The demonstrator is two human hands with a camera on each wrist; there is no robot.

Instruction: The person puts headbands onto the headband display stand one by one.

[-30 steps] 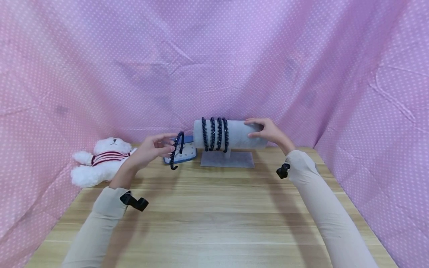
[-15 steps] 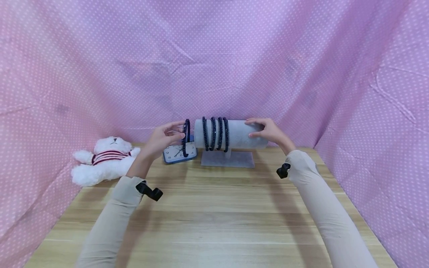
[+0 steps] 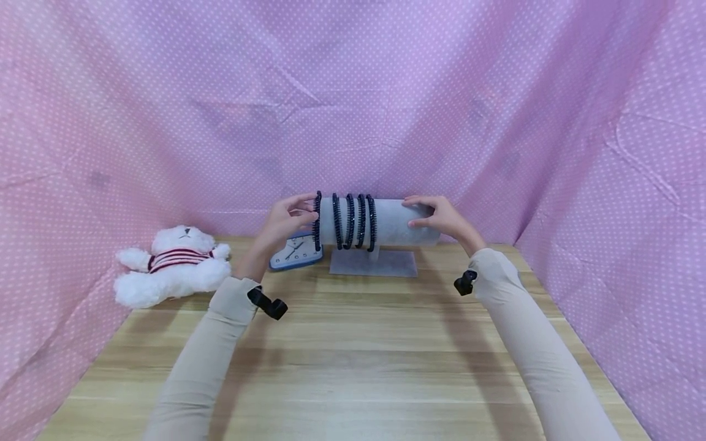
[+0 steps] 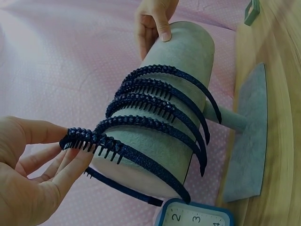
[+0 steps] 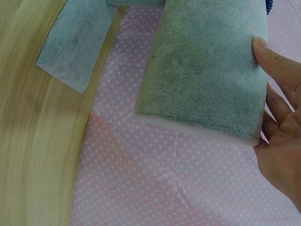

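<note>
At the left end of the grey plush headband stand (image 3: pixel 399 223), my left hand (image 3: pixel 284 220) pinches a dark, toothed headband (image 3: pixel 317 223) by its beaded top between thumb and fingers. In the left wrist view, this headband (image 4: pixel 146 162) arches across the roll's near end, its tips hanging free. Several similar headbands (image 4: pixel 162 125) sit side by side round the left half of the roll. My right hand (image 3: pixel 441 220) grips the roll's right end. In the right wrist view, its thumb (image 5: pixel 277 63) presses on the plush while the other fingers are partly hidden by the roll.
Below the left hand, a blue-framed clock (image 3: pixel 295 254) lies beside the stand's base (image 3: pixel 375 263). A white plush bear (image 3: pixel 179 263) in a striped top rests at the left of the wooden table (image 3: pixel 353 355). Pink dotted cloth (image 3: pixel 353 104) hangs round the back and sides.
My left hand has carried the headband right and upward, from over the clock to the roll's left end. My right hand has stayed on the stand.
</note>
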